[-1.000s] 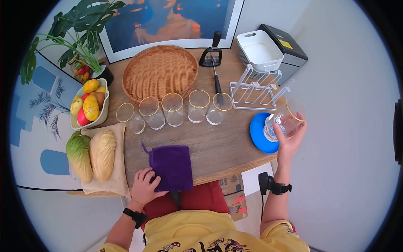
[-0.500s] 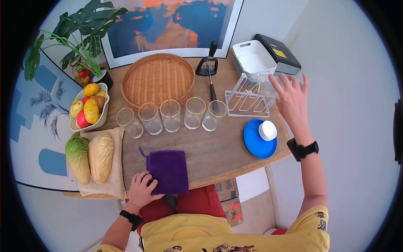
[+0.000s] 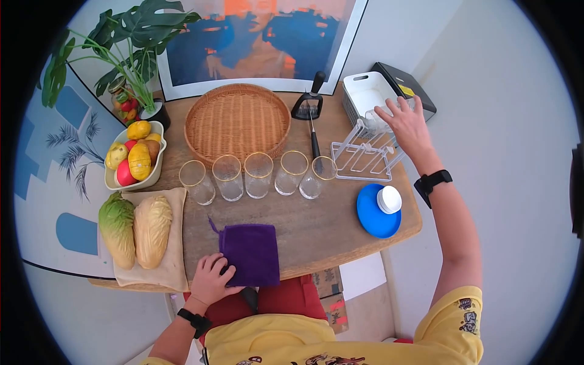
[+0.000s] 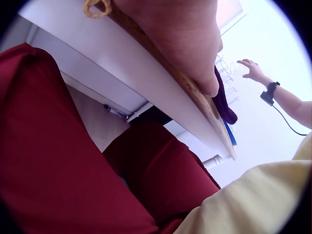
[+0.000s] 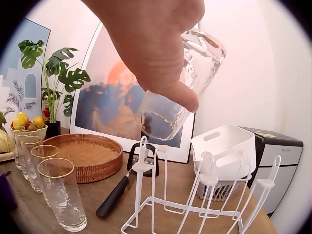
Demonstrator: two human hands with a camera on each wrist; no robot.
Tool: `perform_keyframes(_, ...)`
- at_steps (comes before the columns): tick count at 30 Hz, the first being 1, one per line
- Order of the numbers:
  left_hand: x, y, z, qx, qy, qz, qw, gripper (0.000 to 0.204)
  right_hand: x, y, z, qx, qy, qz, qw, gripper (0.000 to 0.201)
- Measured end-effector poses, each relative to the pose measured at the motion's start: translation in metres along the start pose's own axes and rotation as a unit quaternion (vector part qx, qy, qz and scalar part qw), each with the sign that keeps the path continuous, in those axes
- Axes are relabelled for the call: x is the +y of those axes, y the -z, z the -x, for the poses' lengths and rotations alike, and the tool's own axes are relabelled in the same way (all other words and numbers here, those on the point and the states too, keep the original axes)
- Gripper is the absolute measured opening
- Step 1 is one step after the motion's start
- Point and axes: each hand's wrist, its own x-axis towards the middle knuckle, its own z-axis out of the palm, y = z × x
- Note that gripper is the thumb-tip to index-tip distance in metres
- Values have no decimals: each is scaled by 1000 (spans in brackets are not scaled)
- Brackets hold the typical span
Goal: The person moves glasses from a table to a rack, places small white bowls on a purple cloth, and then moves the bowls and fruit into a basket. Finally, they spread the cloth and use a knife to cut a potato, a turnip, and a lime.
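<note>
The right hand (image 3: 409, 129) grips a clear glass above the white wire rack (image 3: 365, 159). In the right wrist view that glass (image 5: 200, 61) tilts with its gold rim low, over the rack's prongs (image 5: 208, 179), thumb along its side. The left hand (image 3: 213, 281) rests at the front edge, fingers on the left side of a purple cloth pouch (image 3: 249, 254). Several gold-rimmed glasses (image 3: 258, 176) stand upright in a row, left of the rack. A blue plate (image 3: 372, 220) with a stack of small white cups (image 3: 389, 199) lies in front of the rack.
A wicker tray (image 3: 237, 121) and black-handled tools (image 3: 314, 145) lie behind the glasses. White basket (image 3: 368, 94) and dark box (image 3: 426, 109) stand back right. At left are a fruit bowl (image 3: 159, 163), potted plant (image 3: 146, 97) and cabbages (image 3: 152, 231) on a cloth.
The right hand has carried the glass from above the blue plate up and back to the rack, turning it rim down. The left hand stays at the pouch.
</note>
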Motion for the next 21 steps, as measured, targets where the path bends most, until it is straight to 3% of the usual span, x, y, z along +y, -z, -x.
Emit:
perform_keyframes(11,-2,-4,2,-1,-8,-11,1000,58,-13,-31,-31,-41,62,46,996,53)
perform_keyframes(21,-1,-1,1,-5,-6,-17,1000,55,-35,-53,-41,-27,93,39,995,29)
